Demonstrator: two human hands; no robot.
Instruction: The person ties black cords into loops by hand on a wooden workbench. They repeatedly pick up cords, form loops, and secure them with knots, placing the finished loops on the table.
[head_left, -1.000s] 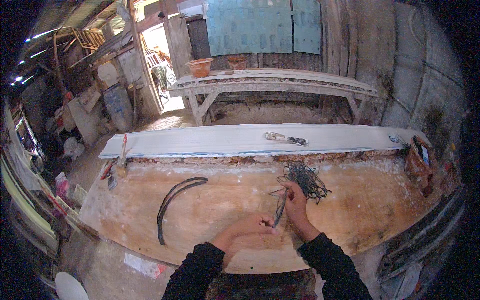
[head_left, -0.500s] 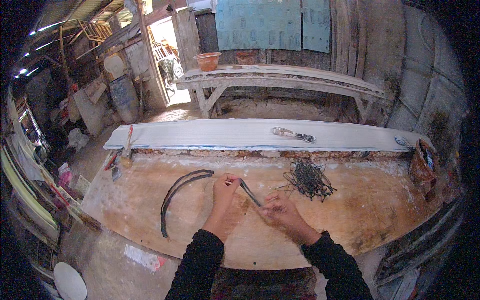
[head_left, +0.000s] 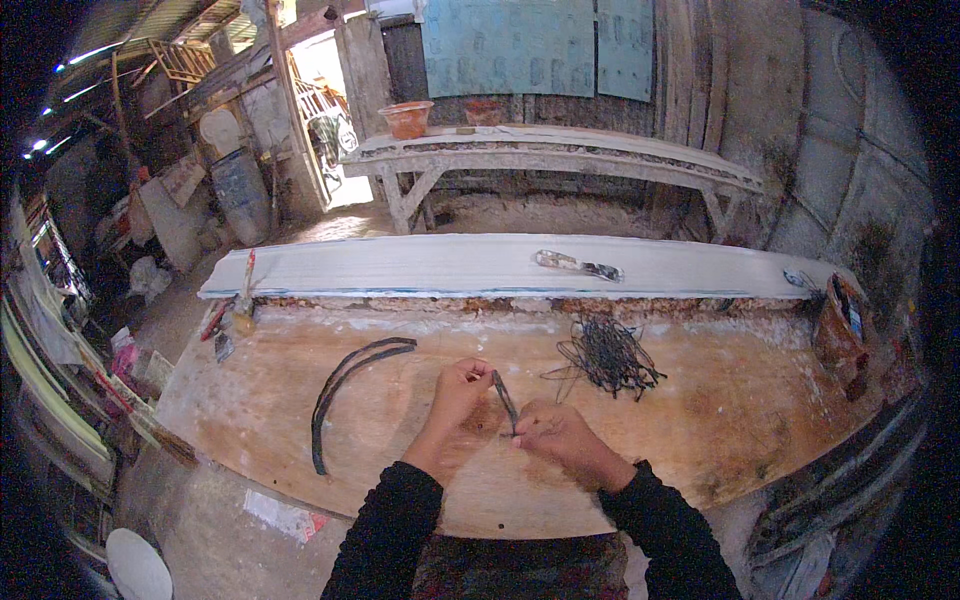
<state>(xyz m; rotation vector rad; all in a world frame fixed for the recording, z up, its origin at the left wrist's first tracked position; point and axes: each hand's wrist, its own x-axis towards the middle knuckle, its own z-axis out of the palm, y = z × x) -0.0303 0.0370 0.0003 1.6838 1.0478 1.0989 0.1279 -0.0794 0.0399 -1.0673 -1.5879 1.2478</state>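
Note:
Over the middle of the wooden board (head_left: 250, 420), a short black strip (head_left: 506, 398) stretches between both my hands. My left hand (head_left: 462, 388) pinches its upper end with thumb and fingers. Lower and to the right, my right hand (head_left: 558, 432) is closed around the other end, and a small dark tip pokes out past the fingertips. On the left of the board lies a long black strip bent into a curve (head_left: 326, 400), apparently doubled. A tangled heap of thin black strips or ties (head_left: 612, 358) lies beyond my right hand.
Along the board's far edge runs a long white plank (head_left: 430, 268) bearing a paint-spattered tool (head_left: 578, 265). A brush (head_left: 244, 310) sits at the far left corner, a brown container (head_left: 840, 325) at the right. Behind stands a bench (head_left: 560, 150) with an orange pot (head_left: 406, 120).
My right hand has moved slightly down and left, closer to my left hand. The strip between them now hangs steeper and looks shorter. The view has shifted a little.

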